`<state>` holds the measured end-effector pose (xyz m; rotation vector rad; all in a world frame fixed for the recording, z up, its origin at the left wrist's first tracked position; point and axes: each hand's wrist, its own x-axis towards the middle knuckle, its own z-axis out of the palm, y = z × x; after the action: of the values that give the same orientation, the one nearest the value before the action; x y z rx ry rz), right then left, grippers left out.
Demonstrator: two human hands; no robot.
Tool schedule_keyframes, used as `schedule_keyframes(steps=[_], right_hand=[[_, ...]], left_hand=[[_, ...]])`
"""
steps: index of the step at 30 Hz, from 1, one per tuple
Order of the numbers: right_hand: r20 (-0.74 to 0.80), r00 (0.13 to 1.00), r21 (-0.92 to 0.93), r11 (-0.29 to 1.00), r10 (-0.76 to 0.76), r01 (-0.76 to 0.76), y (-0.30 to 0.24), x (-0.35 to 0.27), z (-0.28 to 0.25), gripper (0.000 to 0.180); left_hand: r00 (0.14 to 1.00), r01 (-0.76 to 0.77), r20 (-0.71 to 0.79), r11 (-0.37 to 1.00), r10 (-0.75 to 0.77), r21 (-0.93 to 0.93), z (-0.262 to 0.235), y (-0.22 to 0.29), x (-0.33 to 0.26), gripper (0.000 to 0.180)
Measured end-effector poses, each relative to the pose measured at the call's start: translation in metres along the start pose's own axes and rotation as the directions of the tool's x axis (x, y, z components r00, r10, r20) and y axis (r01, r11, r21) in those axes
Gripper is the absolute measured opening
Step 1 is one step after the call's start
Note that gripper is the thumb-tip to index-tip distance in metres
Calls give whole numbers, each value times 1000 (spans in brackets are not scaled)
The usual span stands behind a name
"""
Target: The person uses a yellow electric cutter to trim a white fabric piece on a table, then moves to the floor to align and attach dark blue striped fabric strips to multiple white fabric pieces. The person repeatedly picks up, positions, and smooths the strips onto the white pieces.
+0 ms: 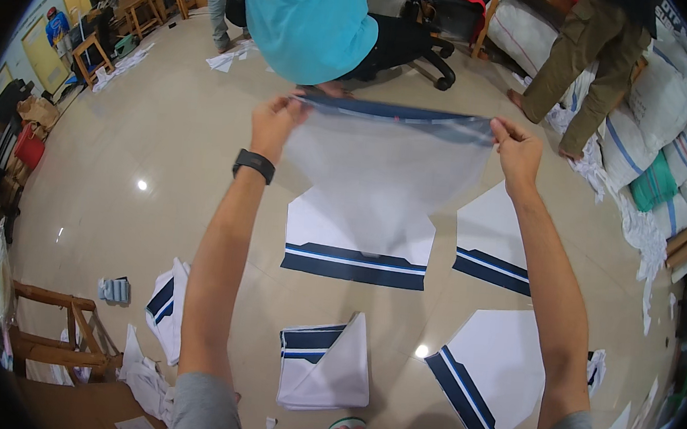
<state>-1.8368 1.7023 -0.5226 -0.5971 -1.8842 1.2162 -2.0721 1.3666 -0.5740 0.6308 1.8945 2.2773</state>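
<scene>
I hold up a white fabric panel (385,149) with a navy band along its far edge, stretched between both hands. My left hand (275,124), with a dark band on its wrist, pinches one far corner. The opposite corner is pinched in my right hand (518,150). The cloth is blurred and hangs over a similar white and navy-striped panel (323,265) on the floor. To its right lies another striped panel (492,226), partly behind my right forearm. Nearer me are a third panel (505,364) and a folded fabric pile (326,386).
A person in a turquoise shirt (306,22) is close ahead, by a wheeled chair (445,53). Another person stands barefoot at right (598,57), beside stacked white sacks (667,103). Fabric scraps (640,238) trail along the right. A wooden stool (70,302) stands at lower left.
</scene>
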Motion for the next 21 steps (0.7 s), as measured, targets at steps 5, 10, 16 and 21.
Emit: schedule_keyframes(steps=[5,10,16,21], right_hand=[[-37,997,201,977,-61,67,-1,-30,8,16],[13,999,106,994,-35,34,66,-81,21,15],[84,996,-163,987,31,-17,171,-142,45,17],[120,983,-363,927,141,-89,221,-195,43,13]], left_hand=[[989,-125,-94,981,111,-150,-9,20,-26,18],[996,35,-84,999,-31,39,-42,-59,-69,19],[997,57,-64,910,-34,411,-76,-159,-113,17],[937,335,-85,803,-338,492,-97,-195,-147,25]])
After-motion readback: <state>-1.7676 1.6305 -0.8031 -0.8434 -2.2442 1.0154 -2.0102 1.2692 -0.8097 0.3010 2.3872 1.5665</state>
